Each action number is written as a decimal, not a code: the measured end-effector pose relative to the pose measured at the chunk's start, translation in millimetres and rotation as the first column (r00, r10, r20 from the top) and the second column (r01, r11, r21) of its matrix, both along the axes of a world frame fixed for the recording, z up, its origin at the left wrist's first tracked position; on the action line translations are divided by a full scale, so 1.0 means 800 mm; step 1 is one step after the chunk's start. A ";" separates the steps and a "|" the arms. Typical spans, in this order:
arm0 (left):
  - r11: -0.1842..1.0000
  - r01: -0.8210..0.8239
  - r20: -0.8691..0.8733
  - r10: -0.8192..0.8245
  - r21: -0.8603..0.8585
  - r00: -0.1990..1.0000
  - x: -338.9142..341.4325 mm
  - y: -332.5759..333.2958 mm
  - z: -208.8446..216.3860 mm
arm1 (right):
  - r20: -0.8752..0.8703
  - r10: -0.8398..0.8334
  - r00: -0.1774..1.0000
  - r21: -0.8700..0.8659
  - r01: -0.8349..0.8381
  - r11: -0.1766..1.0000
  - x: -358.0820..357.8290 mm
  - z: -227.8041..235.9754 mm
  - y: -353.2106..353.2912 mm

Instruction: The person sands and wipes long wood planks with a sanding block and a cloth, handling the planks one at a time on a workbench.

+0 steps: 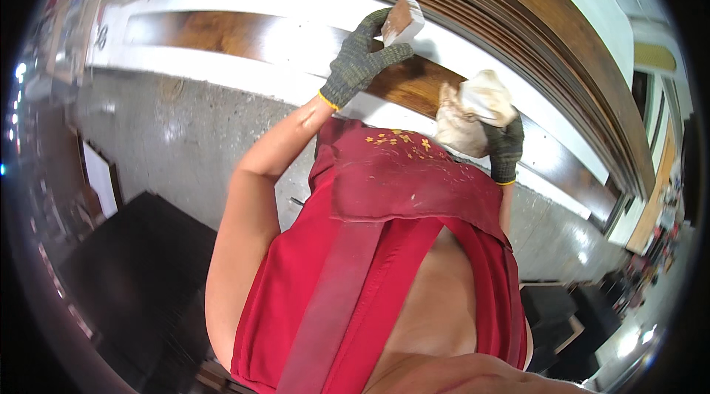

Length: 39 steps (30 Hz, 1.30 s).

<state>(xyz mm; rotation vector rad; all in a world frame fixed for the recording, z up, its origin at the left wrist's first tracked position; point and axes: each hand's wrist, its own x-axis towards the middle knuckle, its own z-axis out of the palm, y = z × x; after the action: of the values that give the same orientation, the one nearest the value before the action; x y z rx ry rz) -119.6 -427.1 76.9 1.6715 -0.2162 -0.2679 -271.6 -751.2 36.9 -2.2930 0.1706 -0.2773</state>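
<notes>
both gloved hands are full: the left hand (359,61), at twelve o'clock, grips a brown-and-white block (403,20); the right hand (506,146), near three, holds a crumpled cream cloth (475,109). a long brown board (407,89) runs beneath them from ten to past three on a white worktop (251,76); long brown mouldings (488,5) lie beyond, at one.

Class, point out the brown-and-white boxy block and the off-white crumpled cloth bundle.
Brown-and-white boxy block (401,20), head view: its brown face.
Off-white crumpled cloth bundle (473,111), head view: its middle.
</notes>
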 end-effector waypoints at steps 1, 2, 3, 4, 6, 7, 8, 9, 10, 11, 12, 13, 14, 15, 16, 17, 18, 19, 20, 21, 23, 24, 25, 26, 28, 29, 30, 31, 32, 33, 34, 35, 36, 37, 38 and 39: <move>0.990 0.001 -0.028 -0.005 -0.141 1.000 -0.002 -0.009 0.006 | 0.001 0.069 0.998 -0.148 -0.069 0.987 -0.002 0.010 0.007; 0.974 0.038 -0.086 -0.058 -0.225 0.995 -0.004 -0.018 0.012 | -0.007 0.086 0.996 -0.116 -0.087 0.990 -0.002 0.018 0.012; 0.949 0.065 -0.137 -0.112 -0.307 0.984 -0.005 -0.028 0.018 | -0.040 0.131 0.991 -0.087 -0.134 0.987 0.000 0.026 0.021; 0.918 0.078 -0.177 -0.157 -0.389 0.972 -0.010 -0.038 0.024 | -0.009 0.190 0.982 -0.186 -0.188 0.964 0.002 0.035 0.023; 0.885 0.112 -0.243 -0.242 -0.451 0.939 -0.019 -0.061 0.035 | -0.046 0.130 0.990 -0.012 -0.131 0.991 0.007 0.049 0.035; 0.889 0.116 -0.290 -0.265 -0.443 0.920 -0.025 -0.070 0.040 | -0.167 0.066 0.984 0.053 -0.058 0.997 0.010 0.054 0.045; 0.885 0.134 -0.279 -0.280 -0.446 0.918 -0.032 -0.079 0.044 | -0.397 0.052 0.916 0.219 0.039 0.975 0.012 0.060 0.050; 0.872 0.143 -0.267 -0.294 -0.469 0.918 -0.040 -0.085 0.046 | -0.267 0.130 0.955 0.325 -0.038 0.945 0.015 0.064 0.059; 0.874 0.129 -0.310 -0.300 -0.469 0.902 -0.045 -0.090 0.047 | -0.126 0.133 0.983 0.409 -0.071 0.910 0.017 0.068 0.067; 0.848 0.121 -0.315 -0.319 -0.516 0.894 -0.049 -0.093 0.046 | 0.014 0.163 0.987 0.458 -0.151 0.876 0.018 0.071 0.076; 0.850 0.113 -0.310 -0.307 -0.514 0.900 -0.055 -0.095 0.044 | -0.022 0.192 0.981 0.480 -0.157 0.863 0.022 0.074 0.080; 0.867 0.153 -0.303 -0.324 -0.475 0.896 -0.058 -0.095 0.040 | -0.043 0.183 0.982 0.525 -0.133 0.841 0.023 0.077 0.085; 0.878 0.170 -0.293 -0.324 -0.449 0.900 -0.063 -0.096 0.036 | -0.064 0.192 0.979 0.580 -0.120 0.806 0.024 0.079 0.087; 0.893 0.174 -0.308 -0.318 -0.415 0.897 -0.066 -0.097 0.031 | -0.097 0.199 0.975 0.652 -0.089 0.753 0.024 0.082 0.088; 0.895 0.185 -0.310 -0.326 -0.407 0.893 -0.070 -0.097 0.026 | -0.131 0.210 0.969 0.712 -0.055 0.700 0.024 0.084 0.088; 0.883 0.187 -0.309 -0.339 -0.430 0.889 -0.073 -0.098 0.022 | -0.158 0.218 0.963 0.764 -0.020 0.644 0.024 0.086 0.087; 0.900 0.209 -0.280 -0.328 -0.381 0.902 -0.076 -0.099 0.018 | -0.182 0.223 0.958 0.803 0.014 0.596 0.023 0.087 0.086; 0.913 0.236 -0.249 -0.326 -0.332 0.912 -0.079 -0.100 0.015 | -0.202 0.226 0.953 0.832 0.046 0.552 0.023 0.088 0.086; 0.916 0.263 -0.201 -0.331 -0.303 0.922 -0.081 -0.101 0.014 | -0.219 0.226 0.949 0.856 0.076 0.511 0.021 0.087 0.086; 0.915 0.289 -0.146 -0.339 -0.282 0.929 -0.083 -0.100 0.013 | -0.237 0.224 0.945 0.872 0.105 0.477 0.021 0.087 0.087; 0.902 0.346 -0.080 -0.377 -0.259 0.923 -0.084 -0.100 0.015 | -0.262 0.204 0.943 0.886 0.152 0.438 0.018 0.083 0.093; 0.889 0.380 -0.070 -0.409 -0.256 0.910 -0.084 -0.099 0.017 | -0.277 0.175 0.945 0.880 0.177 0.440 0.015 0.080 0.097; 0.873 0.418 -0.060 -0.445 -0.252 0.894 -0.082 -0.098 0.019 | -0.291 0.142 0.946 0.874 0.203 0.441 0.014 0.076 0.101; 0.879 0.471 -0.031 -0.474 -0.072 0.880 -0.080 -0.097 0.020 | -0.361 0.075 0.929 0.845 0.292 0.447 0.011 0.071 0.104; 0.824 0.566 -0.048 -0.567 -0.040 0.822 -0.076 -0.095 0.021 | -0.331 0.017 0.943 0.877 0.301 0.375 0.002 0.058 0.107; 0.797 0.604 -0.041 -0.604 -0.022 0.796 -0.073 -0.093 0.021 | -0.335 0.009 0.942 0.902 0.318 0.292 -0.004 0.049 0.106; 0.769 0.639 -0.057 -0.638 0.011 0.768 -0.070 -0.090 0.021 | -0.317 0.021 0.948 0.892 0.290 0.346 -0.012 0.040 0.102; 0.764 0.641 -0.023 -0.641 0.074 0.767 -0.066 -0.084 0.021 | -0.312 0.038 0.949 0.878 0.273 0.392 -0.019 0.028 0.096; 0.758 0.638 0.015 -0.646 0.136 0.764 -0.061 -0.075 0.020 | -0.235 0.065 0.970 0.890 0.187 0.416 -0.026 0.015 0.090; 0.751 0.630 0.057 -0.650 0.196 0.758 -0.055 -0.064 0.019 | -0.284 0.005 0.959 0.878 0.258 0.404 -0.037 0.002 0.081; 0.747 0.615 0.099 -0.652 0.254 0.751 -0.046 -0.051 0.019 | -0.260 -0.041 0.965 0.893 0.256 0.369 -0.045 -0.012 0.073; 0.744 0.576 0.162 -0.649 0.338 0.743 -0.036 -0.035 0.018 | -0.165 -0.058 0.985 0.934 0.175 0.310 -0.053 -0.026 0.065; 0.648 0.450 0.254 -0.703 0.614 0.664 -0.021 -0.015 0.019 | -0.199 -0.092 0.976 0.912 0.219 0.346 -0.057 -0.039 0.057; 0.596 0.387 0.326 -0.754 0.704 0.570 -0.005 0.008 0.021 | -0.300 -0.087 0.950 0.915 0.312 0.255 -0.063 -0.049 0.051; 0.523 0.307 0.318 -0.791 0.795 0.522 0.005 0.026 0.021 | -0.263 -0.131 0.956 0.880 0.293 0.375 -0.073 -0.053 0.041; 0.364 0.227 0.204 -0.830 0.904 0.519 0.014 0.042 0.022 | -0.265 -0.175 0.948 0.782 0.317 0.536 -0.083 -0.056 0.033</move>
<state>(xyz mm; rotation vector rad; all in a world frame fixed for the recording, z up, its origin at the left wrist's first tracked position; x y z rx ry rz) -108.0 -393.6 94.3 2.5256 -1.4946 -0.3252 -338.0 -724.5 -7.8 -1.3251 0.5869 -0.1112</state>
